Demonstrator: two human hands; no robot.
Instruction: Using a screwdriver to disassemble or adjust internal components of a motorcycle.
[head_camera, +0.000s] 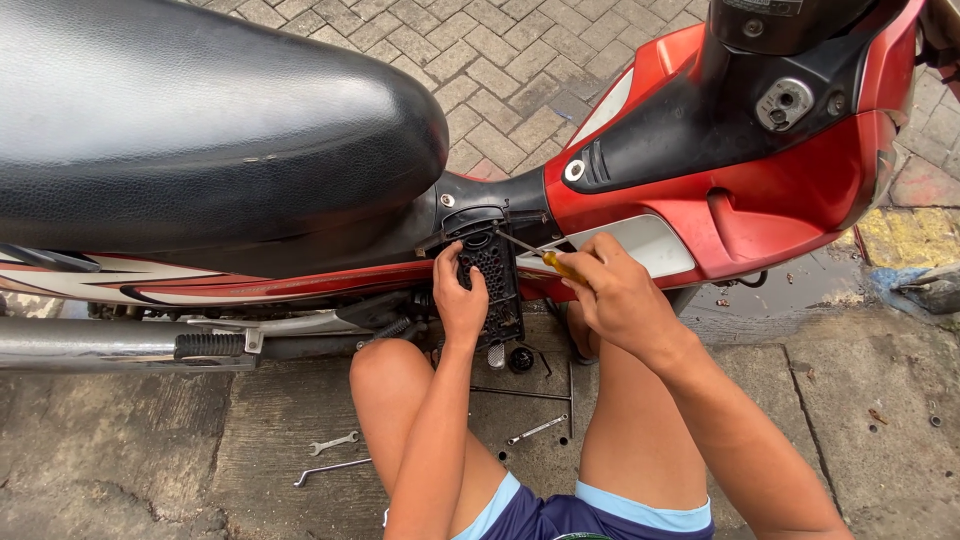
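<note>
A red and black motorbike (760, 190) stands side-on in front of me, with a long black seat (200, 120). My left hand (458, 296) presses flat against a black perforated cover (497, 280) on the bike's side, below the seat's front end. In my right hand (612, 290) is a screwdriver with a yellow handle (562, 266). Its thin shaft points left and up, and the tip meets the cover's top right corner. My bare knees are bent below the cover.
On the concrete by my left knee lie a small open-ended wrench (334, 442) and an L-shaped metal tool (330, 470). Another wrench (536, 430) lies between my legs. The chrome exhaust (90, 345) runs along the left. Brick paving lies beyond the bike.
</note>
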